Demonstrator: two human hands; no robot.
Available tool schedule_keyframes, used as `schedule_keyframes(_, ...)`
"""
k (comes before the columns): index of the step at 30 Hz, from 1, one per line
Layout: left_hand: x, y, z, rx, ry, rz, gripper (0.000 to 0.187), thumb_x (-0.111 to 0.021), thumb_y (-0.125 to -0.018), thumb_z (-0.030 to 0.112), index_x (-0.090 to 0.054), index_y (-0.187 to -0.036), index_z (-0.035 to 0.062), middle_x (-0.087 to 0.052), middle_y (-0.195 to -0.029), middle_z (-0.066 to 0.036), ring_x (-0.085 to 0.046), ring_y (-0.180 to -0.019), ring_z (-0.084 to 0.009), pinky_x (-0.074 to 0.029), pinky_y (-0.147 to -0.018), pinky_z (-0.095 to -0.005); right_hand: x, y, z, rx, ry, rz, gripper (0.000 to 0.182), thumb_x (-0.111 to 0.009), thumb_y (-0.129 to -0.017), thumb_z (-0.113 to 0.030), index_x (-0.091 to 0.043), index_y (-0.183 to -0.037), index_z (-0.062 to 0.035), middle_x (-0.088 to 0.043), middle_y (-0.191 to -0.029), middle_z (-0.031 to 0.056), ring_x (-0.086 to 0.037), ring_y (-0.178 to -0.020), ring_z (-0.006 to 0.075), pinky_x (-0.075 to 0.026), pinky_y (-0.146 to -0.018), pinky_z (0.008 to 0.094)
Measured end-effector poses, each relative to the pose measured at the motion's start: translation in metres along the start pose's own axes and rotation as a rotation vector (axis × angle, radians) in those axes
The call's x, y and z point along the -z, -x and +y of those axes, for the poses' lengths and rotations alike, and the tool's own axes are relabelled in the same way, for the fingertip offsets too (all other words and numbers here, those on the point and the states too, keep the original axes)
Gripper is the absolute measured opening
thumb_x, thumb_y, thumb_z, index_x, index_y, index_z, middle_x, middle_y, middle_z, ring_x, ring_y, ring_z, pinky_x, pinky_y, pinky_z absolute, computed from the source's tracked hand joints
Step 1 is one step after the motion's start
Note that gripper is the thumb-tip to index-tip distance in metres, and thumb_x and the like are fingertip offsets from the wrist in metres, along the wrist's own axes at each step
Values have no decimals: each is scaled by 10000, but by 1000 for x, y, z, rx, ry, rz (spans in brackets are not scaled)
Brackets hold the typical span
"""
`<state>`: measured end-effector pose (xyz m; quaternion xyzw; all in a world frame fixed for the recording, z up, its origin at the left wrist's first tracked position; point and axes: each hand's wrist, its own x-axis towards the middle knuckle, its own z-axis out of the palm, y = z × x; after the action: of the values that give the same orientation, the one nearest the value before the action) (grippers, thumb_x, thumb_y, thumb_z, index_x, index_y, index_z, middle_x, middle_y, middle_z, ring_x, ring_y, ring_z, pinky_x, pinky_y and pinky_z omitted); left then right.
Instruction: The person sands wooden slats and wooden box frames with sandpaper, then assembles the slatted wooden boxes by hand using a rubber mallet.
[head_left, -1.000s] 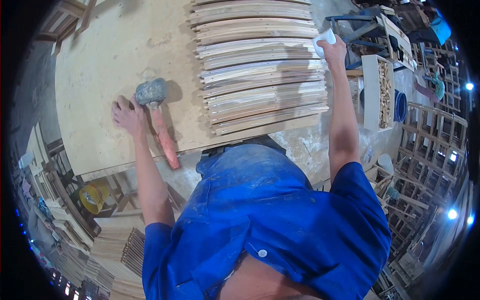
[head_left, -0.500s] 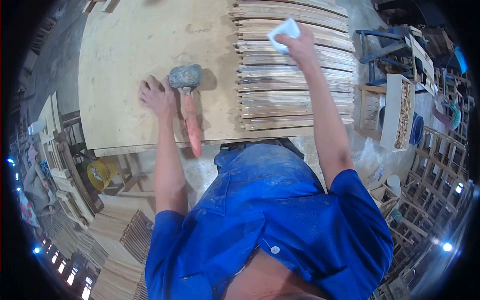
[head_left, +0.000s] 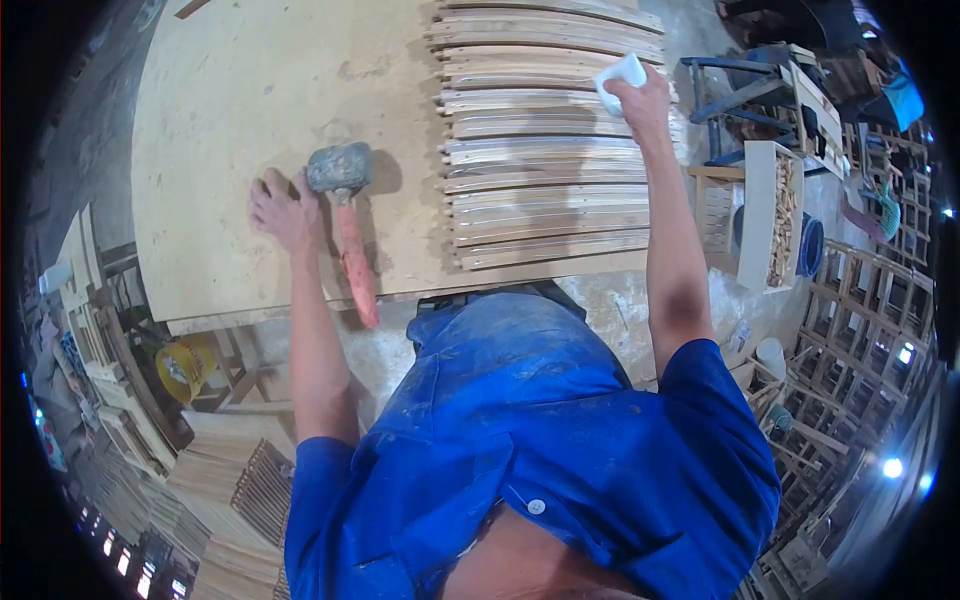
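My right hand (head_left: 648, 103) is closed around a small white container (head_left: 621, 84), possibly a bottle, above the right ends of a row of wooden slats (head_left: 545, 150). The slats lie side by side, and thin shiny streaks run along several of them. On the plywood tabletop (head_left: 220, 110), my left hand (head_left: 287, 213) rests with its fingers spread, holding nothing. Just right of it lies a mallet (head_left: 340, 167) with a dark head and a reddish-orange handle (head_left: 355, 265) that reaches past the table's front edge.
At right stand a blue-legged bench (head_left: 735, 105) and a long wooden box (head_left: 765, 215) of small wood pieces. A yellow bucket (head_left: 185, 368) sits below the table at left, near stacked wooden panels (head_left: 215, 475). Wooden frames (head_left: 865, 315) are piled at far right.
My right hand has moved right along the slats with the white container. My left hand keeps its place beside the mallet, while the whole view has shifted slightly.
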<state>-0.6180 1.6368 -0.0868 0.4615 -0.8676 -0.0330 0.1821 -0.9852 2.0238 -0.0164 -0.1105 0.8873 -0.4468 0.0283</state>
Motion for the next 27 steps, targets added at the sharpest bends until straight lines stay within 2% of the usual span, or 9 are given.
schedule_keyframes(8,-10,1,-10,-56,-61,26,597,-562,-957,514,-522,-1395,111,-444,-1465,-195,-388,-1367,-386,-249,-1119,-571,102,-35,65,-160,136,238,401,-790,-646,-172,-721,-994,15,-740,-938,185,-715,-887,296,-539,-810,391)
schedule_keyframes(10,-11,3,-8,-55,-77,13,605,-554,-961,515,-506,-1413,116,-433,-1478,-192,-387,-1369,-384,-249,-1123,-567,112,-36,66,-180,126,260,364,-797,-653,-175,-720,-956,12,-734,-893,165,-709,-839,260,-542,-764,374)
schedule_keyframes(12,-9,2,-7,-32,-61,11,585,-557,-958,499,-505,-1401,120,-437,-1466,-192,-390,-1363,-387,-253,-1118,-569,113,-31,54,-331,9,197,353,-808,-669,-164,-713,-959,14,-725,-875,136,-690,-786,216,-539,-714,355)
schedule_keyframes(14,-8,1,-5,-36,-53,8,573,-561,-953,490,-508,-1386,119,-442,-1453,-196,-391,-1358,-390,-254,-1116,-569,97,-18,28,-303,-146,148,358,-812,-674,-155,-709,-972,14,-721,-873,123,-681,-775,202,-535,-700,349)
schedule_keyframes(15,-7,1,-6,-42,-46,0,560,-565,-948,480,-512,-1371,117,-448,-1441,-201,-392,-1354,-393,-255,-1113,-569,78,-10,13,-282,-297,98,363,-817,-679,-146,-705,-985,13,-717,-872,110,-672,-763,188,-532,-686,344)
schedule_keyframes(18,-3,0,-3,-20,-8,16,538,-580,-935,465,-525,-1339,114,-455,-1420,-206,-393,-1347,-400,-251,-1110,-572,4,8,-23,-170,-469,-82,375,-818,-678,-119,-697,-1007,12,-717,-889,101,-670,-767,189,-531,-692,343)
schedule_keyframes(23,5,-1,2,-3,39,7,577,-596,-923,477,-521,-1354,102,-438,-1446,-224,-373,-1369,-408,-228,-1127,-587,-111,25,-90,13,-368,-223,420,-805,-654,-196,-692,-998,17,-710,-880,146,-688,-796,245,-544,-746,368)
schedule_keyframes(25,6,-1,1,2,67,-8,609,-603,-918,490,-518,-1372,93,-422,-1471,-239,-349,-1393,-417,-207,-1145,-595,-133,27,-103,88,-254,-178,490,-787,-630,-256,-695,-1025,19,-711,-899,199,-698,-828,306,-549,-790,391)
schedule_keyframes(27,6,-2,0,7,66,-15,612,-604,-918,492,-517,-1374,94,-422,-1472,-238,-348,-1393,-419,-207,-1144,-598,-138,26,-103,99,-223,-166,511,-780,-625,-268,-698,-1041,16,-712,-922,214,-699,-844,323,-550,-802,398)
